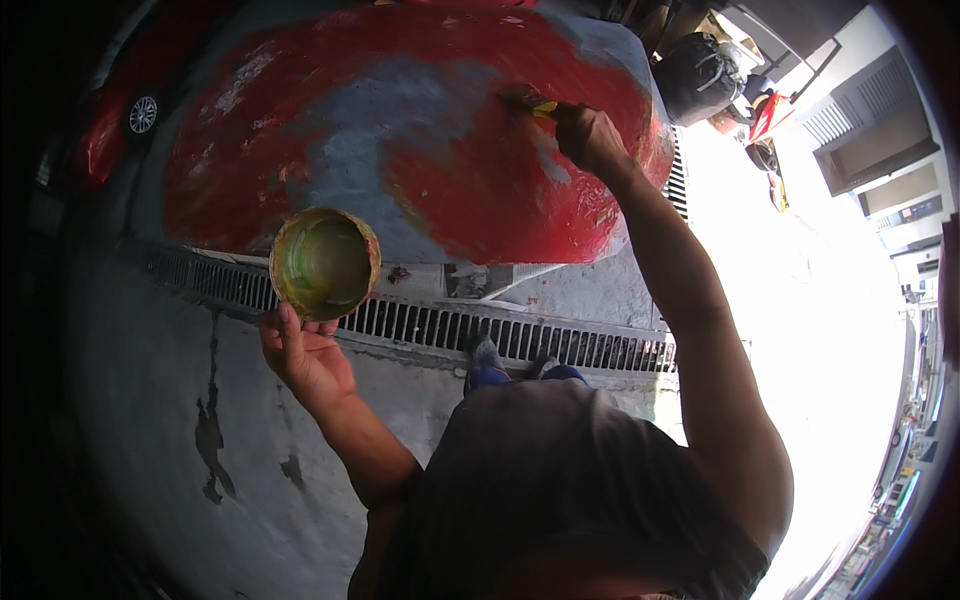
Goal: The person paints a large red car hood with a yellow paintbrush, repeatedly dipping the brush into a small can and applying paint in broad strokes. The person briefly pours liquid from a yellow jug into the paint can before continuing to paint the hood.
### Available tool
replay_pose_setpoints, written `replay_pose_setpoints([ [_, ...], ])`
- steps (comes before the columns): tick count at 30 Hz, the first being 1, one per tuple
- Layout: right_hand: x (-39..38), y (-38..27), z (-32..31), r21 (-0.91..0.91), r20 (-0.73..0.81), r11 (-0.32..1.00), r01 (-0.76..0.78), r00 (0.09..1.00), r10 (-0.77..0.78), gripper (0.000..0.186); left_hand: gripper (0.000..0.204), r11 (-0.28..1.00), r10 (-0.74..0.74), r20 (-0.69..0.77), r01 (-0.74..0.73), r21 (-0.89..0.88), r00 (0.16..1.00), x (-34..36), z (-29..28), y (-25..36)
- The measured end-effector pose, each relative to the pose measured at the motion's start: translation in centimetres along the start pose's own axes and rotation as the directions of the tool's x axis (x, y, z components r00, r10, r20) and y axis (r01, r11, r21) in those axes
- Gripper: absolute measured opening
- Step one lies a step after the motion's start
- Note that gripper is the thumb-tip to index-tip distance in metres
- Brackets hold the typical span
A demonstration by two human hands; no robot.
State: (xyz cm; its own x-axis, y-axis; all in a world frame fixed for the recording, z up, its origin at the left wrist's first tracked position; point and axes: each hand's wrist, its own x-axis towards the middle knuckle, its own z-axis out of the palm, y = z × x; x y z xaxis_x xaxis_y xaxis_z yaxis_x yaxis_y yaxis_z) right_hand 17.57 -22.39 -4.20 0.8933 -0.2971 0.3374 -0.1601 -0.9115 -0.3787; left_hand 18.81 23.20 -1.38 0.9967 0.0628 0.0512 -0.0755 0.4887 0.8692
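A large panel with patchy red and grey colouring [480,190] lies in front of me. My right hand [590,138] is closed round the yellow handle of a brush [540,106], whose bristle end meets the panel's upper right part. To the left, my left hand [308,358] holds a round tub [372,250] by its lower rim, thumb on the outside. The tub is tilted so its inside shows, smeared yellow-green, with a cloudy liquid at the bottom. It hangs over the panel's near left edge.
A slotted drain grate [450,328] crosses the concrete floor by my feet [487,355]. At the far left stands a red car [110,120]. A black bag [695,80] and other clutter sit beyond the panel's right end. Bright sunlight washes out the ground at right.
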Motion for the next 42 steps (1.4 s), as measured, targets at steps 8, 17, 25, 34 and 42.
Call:
replay_pose_setpoints([
  [8, -11.9, -0.9, -12.7, 0.021, 0.245, 0.989, -0.146, 0.960, 0.137, 0.011, 0.026, 1.000, 0.005, -0.068, -0.006, -0.018, 0.998, 1.2, -0.4, -0.2],
  [17, -15.2, 1.6, -14.0, 0.170, 0.232, 0.985, -0.024, 0.973, -0.016, 0.015, 0.026, 0.996, 0.086, -0.073, -0.084, 0.025, 0.994, -0.3, 1.0, -0.5],
  [25, -5.6, 11.1, -9.8, 0.325, 0.151, 0.931, 0.163, 0.964, -0.221, 0.023, 0.027, 0.985, 0.167, -0.231, -0.151, 0.085, 0.959, -5.6, 7.7, -2.5],
  [34, 0.3, 12.3, -5.2, 0.615, 0.121, 0.732, 0.293, 0.882, -0.455, 0.029, 0.031, 0.984, 0.170, -0.348, -0.136, 0.119, 0.922, -9.9, 18.4, -8.1],
  [42, -6.8, 12.5, -11.6, 0.258, 0.275, 0.893, 0.369, 0.858, -0.434, 0.029, 0.029, 0.975, 0.167, -0.288, -0.114, 0.191, 0.943, -10.1, 19.9, -7.9],
])
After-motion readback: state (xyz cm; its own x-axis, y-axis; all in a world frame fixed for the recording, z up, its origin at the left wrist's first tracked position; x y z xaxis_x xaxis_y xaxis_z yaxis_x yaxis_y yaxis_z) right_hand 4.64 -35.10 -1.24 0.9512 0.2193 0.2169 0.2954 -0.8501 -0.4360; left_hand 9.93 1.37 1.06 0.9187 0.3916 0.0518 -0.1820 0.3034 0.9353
